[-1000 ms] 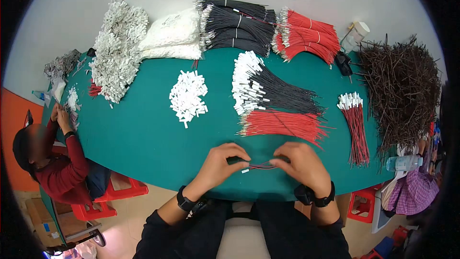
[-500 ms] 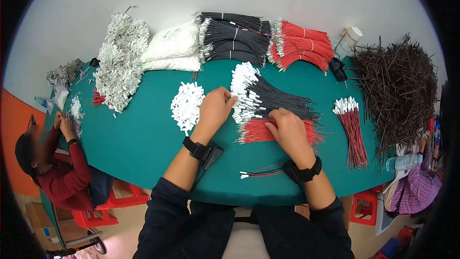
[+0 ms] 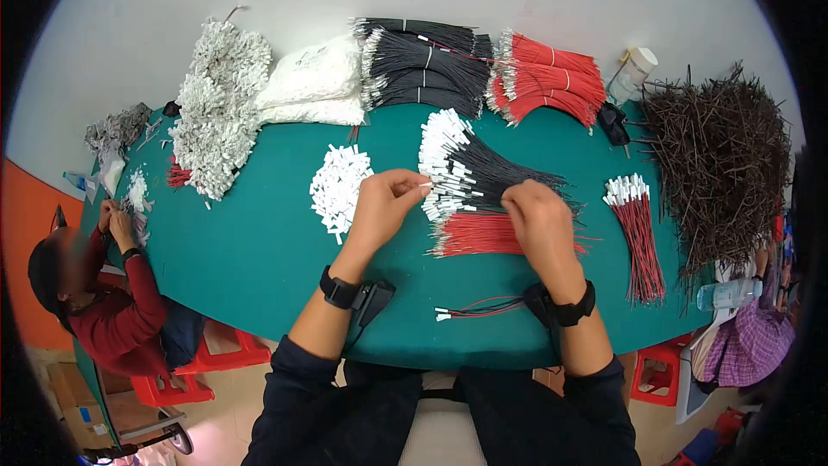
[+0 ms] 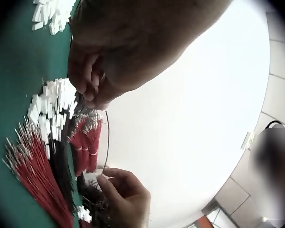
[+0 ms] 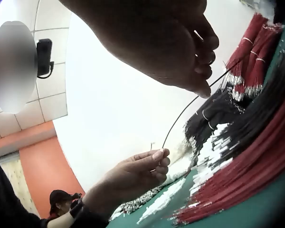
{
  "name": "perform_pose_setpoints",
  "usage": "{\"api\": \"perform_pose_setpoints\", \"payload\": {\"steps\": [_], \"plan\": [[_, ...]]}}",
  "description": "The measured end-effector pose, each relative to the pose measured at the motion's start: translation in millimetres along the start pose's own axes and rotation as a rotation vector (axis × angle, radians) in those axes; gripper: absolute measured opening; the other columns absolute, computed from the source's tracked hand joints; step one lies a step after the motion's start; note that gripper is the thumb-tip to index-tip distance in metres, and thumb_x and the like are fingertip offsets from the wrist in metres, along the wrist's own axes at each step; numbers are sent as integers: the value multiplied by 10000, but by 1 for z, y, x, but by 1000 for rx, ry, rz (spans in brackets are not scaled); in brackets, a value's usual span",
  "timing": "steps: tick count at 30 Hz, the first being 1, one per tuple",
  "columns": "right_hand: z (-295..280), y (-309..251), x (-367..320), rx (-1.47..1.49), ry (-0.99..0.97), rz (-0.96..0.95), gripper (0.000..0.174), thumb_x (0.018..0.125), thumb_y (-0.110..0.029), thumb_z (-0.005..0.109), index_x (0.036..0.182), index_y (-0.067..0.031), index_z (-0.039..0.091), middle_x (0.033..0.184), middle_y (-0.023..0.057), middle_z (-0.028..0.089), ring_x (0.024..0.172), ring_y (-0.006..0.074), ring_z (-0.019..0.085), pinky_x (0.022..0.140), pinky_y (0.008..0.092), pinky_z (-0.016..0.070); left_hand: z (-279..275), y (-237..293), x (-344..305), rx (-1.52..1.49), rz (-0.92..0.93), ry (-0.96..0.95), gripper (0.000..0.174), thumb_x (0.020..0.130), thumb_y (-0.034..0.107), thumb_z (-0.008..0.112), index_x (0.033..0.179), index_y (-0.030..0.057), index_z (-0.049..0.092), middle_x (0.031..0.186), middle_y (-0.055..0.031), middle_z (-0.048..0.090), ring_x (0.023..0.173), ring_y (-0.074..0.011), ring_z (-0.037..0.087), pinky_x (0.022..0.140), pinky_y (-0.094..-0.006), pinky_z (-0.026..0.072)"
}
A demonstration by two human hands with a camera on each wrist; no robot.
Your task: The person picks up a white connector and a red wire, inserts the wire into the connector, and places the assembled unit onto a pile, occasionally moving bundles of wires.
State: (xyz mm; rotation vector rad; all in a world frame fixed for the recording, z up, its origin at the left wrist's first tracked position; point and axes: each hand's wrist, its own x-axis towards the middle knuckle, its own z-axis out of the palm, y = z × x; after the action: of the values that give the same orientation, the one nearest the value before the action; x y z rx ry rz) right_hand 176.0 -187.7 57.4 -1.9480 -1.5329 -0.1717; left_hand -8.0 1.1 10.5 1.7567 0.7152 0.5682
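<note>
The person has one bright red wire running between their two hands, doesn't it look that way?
Not red: the wire is black, as the left wrist view shows. It does run between the left hand and the right hand.

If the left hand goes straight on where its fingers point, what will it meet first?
The left hand would probably meet the white ends of the loose black wires, though height is unclear and it may pass above.
</note>
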Motion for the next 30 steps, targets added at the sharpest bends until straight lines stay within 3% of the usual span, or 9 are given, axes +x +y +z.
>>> {"api": "perform_pose_setpoints", "payload": {"steps": [3, 6, 12, 20, 23, 27, 30], "plan": [[-4, -7, -2, -101, 110, -5, 48, 853, -58, 729, 862, -29, 691, 844, 121, 634, 792, 340, 655, 686, 442, 524, 2, 11, -17, -127, -31, 13, 177, 938, 105, 767, 1076, -6, 772, 844, -24, 744, 721, -65, 625, 675, -239, 510], [4, -21, -21, 45, -222, -73, 57, 838, -69, 729, 851, -35, 685, 855, 118, 640, 820, 331, 654, 689, 444, 529, 4, 20, -29, -246, -59, 3, 176, 941, 96, 763, 1080, -11, 774, 852, -41, 747, 736, -69, 635, 680, -239, 518], [40, -2, -36, -87, -259, -173, 74, 816, -80, 722, 842, -35, 670, 857, 114, 645, 841, 314, 651, 730, 437, 533, 11, 35, -52, -574, -120, 0, 179, 945, 38, 742, 1107, -36, 761, 938, -102, 768, 805, -117, 697, 740, -251, 563], [40, 5, -34, -86, -253, -213, 62, 819, -65, 707, 852, -33, 665, 873, 106, 651, 865, 315, 652, 779, 420, 528, 20, 41, -67, -716, -188, 73, 198, 917, 4, 760, 1110, -41, 758, 978, -117, 771, 851, -148, 725, 805, -274, 591], [33, 2, -29, -94, -260, -254, 60, 826, -39, 707, 873, -31, 671, 892, 106, 667, 884, 320, 655, 782, 419, 530, 21, 39, -71, -687, -129, 87, 198, 919, 6, 758, 1111, -44, 756, 981, -113, 770, 847, -144, 722, 803, -272, 590], [14, -16, -29, 213, -116, -227, 115, 822, -7, 736, 921, -25, 679, 931, 105, 684, 828, 291, 654, 712, 389, 521, 20, 46, -78, -690, -116, 125, 189, 921, 5, 756, 1104, -40, 758, 972, -103, 766, 844, -136, 717, 795, -264, 583], [-13, -51, -38, 679, -124, 93, 153, 809, 21, 763, 946, -26, 712, 856, 88, 687, 680, 228, 614, 604, 344, 473, 18, 48, -80, -675, -129, 110, 176, 922, 1, 753, 1095, -33, 760, 964, -91, 762, 844, -132, 713, 788, -256, 574]]}}
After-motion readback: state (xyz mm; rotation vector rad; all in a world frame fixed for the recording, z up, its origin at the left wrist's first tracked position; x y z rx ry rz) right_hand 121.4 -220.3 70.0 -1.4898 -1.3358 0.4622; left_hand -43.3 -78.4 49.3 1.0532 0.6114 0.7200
